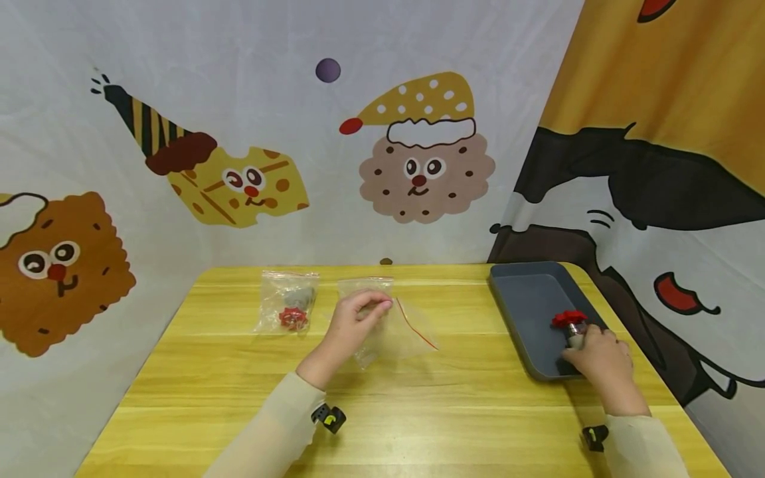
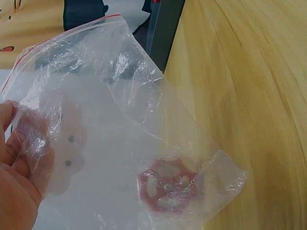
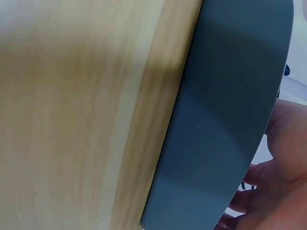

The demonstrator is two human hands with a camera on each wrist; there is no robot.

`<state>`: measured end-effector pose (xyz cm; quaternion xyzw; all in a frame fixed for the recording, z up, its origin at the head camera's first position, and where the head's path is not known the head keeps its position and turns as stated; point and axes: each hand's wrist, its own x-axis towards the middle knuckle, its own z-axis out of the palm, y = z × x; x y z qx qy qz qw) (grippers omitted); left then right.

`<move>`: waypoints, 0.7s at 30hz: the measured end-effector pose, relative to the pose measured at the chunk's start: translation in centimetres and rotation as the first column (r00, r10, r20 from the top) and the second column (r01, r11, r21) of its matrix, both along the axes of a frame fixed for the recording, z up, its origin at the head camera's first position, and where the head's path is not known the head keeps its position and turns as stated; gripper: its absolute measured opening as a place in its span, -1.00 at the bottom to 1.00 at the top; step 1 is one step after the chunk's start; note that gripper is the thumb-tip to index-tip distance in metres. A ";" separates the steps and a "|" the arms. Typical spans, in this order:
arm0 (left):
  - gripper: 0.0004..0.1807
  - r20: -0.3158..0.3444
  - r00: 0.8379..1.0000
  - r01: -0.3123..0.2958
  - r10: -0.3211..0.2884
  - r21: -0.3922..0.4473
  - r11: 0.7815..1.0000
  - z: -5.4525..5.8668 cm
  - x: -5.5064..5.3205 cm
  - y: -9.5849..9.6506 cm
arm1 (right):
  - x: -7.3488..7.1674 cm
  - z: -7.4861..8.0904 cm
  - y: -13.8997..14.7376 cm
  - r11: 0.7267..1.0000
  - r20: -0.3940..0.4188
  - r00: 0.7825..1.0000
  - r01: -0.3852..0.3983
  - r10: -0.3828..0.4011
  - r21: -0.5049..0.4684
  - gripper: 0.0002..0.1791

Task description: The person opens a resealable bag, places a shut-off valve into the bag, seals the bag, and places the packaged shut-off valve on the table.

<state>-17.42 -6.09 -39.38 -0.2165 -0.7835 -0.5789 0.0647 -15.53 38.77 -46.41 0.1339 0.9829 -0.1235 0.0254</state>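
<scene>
My left hand (image 1: 354, 324) pinches the edge of a clear zip bag (image 1: 412, 332) with a red strip along its mouth, above the table. Through the film in the left wrist view shows a red handwheel (image 2: 168, 186); I cannot tell which bag it lies in. Over the grey tray (image 1: 526, 332) at right, my right hand (image 1: 603, 358) grips a valve (image 1: 575, 328) with a red handwheel and metal body. In the right wrist view the tray's outer wall (image 3: 216, 120) hides the valve and part of that hand.
Left of the left hand, another clear zip bag (image 1: 287, 302) with a red-wheeled valve lies on the wooden table (image 1: 418, 411). A further clear bag (image 1: 366, 285) lies partly behind the left hand. A cartoon-printed cloth (image 1: 257, 66) hangs behind the table.
</scene>
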 end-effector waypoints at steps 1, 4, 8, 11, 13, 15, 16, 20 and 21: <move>-0.82 0.000 1.000 0.001 -0.001 0.000 1.000 0.0 0.0 0.0 | -0.1 0.0 -0.1 1.000 -0.002 1.000 0.007 -0.007 -0.011 -0.14; -0.80 0.004 1.000 0.004 -0.004 0.006 1.000 0.0 -0.1 0.0 | -0.2 -0.2 -0.5 0.998 -0.042 0.999 0.022 -0.024 -0.051 -0.18; -0.79 0.014 1.000 0.004 -0.004 0.010 1.000 0.0 -0.1 0.0 | -0.2 -0.3 -1.0 0.994 -0.119 0.992 0.023 -0.036 -0.108 -0.25; -0.80 0.019 1.000 -0.001 0.001 0.007 1.000 -0.1 -0.1 0.1 | -0.2 -0.2 -1.3 0.986 -0.152 0.987 0.029 -0.054 -0.161 -0.26; -0.81 0.021 1.000 -0.002 0.001 0.006 1.000 -0.1 0.0 0.2 | -0.2 -0.1 -1.5 0.979 -0.168 0.984 0.027 -0.062 -0.202 -0.26; -0.81 0.020 1.000 -0.002 0.002 0.005 1.000 0.0 0.0 0.2 | -0.3 0.0 -1.7 0.970 -0.185 0.981 0.012 -0.059 -0.242 -0.26; -0.81 0.021 1.000 -0.002 0.002 0.005 1.000 0.0 0.0 0.3 | -0.3 0.0 -1.8 0.964 -0.195 0.979 0.004 -0.058 -0.264 -0.25; -0.81 0.021 1.000 -0.005 0.005 0.000 1.000 0.1 0.1 0.3 | -0.4 0.4 -2.2 0.931 -0.214 0.974 -0.015 -0.067 -0.364 -0.22; -0.81 0.020 1.000 -0.006 0.006 -0.002 1.000 0.1 0.1 0.3 | -0.5 0.4 -2.3 0.920 -0.212 0.974 -0.010 -0.079 -0.393 -0.20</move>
